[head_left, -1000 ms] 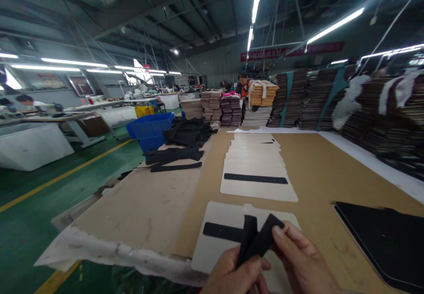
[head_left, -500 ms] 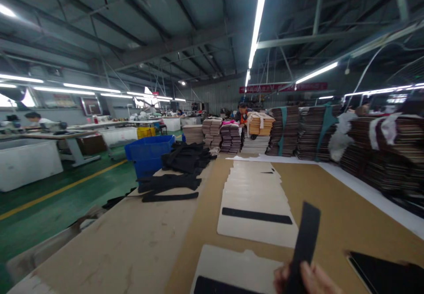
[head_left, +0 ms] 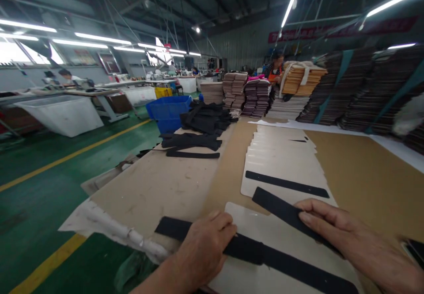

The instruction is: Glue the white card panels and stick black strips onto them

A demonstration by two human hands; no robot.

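Note:
My left hand (head_left: 207,245) is closed on a black strip (head_left: 172,228), which stretches across the near off-white panel (head_left: 265,230). The far end of that strip meets another black strip (head_left: 311,269) lying along the same panel. In my right hand (head_left: 331,223) is a further black strip (head_left: 276,205), pinched between thumb and fingers and tilted above the panel. Past it lies a fanned row of off-white panels (head_left: 281,154), the front one bearing a black strip (head_left: 286,183).
Black strips are heaped (head_left: 210,119) at the table's left edge, beside a blue bin (head_left: 168,108). One loose strip (head_left: 192,154) lies nearer. Tall stacks of material (head_left: 351,86) line the table's far side. A co-worker (head_left: 274,68) is behind the stacks.
The view has tilted down. The strip that stood upright is now lowered, slanting over the near panel in my right hand. My left hand has come into clear view with a strip.

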